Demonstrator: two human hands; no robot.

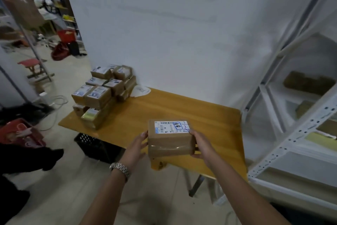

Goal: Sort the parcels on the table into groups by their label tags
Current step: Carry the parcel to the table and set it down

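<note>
Holding parcel (171,142) between both hands, apart: left hand (136,146) flat-fingered against one end, right hand (201,145) curled round the other, fingertips hidden. Brown taped cardboard box, label (170,127) writing unreadable, over wooden counter (191,108) near edge. Blurry parcel stack (104,95) far-left corner.

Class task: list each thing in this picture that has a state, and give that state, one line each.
held parcel: taped shut, label up, at the near edge of the table
left hand: fingers straight, pressing the parcel's left side
right hand: fingers curled round the parcel's right end
stacked parcels: taped shut, labels up, piled at the far left corner
</note>
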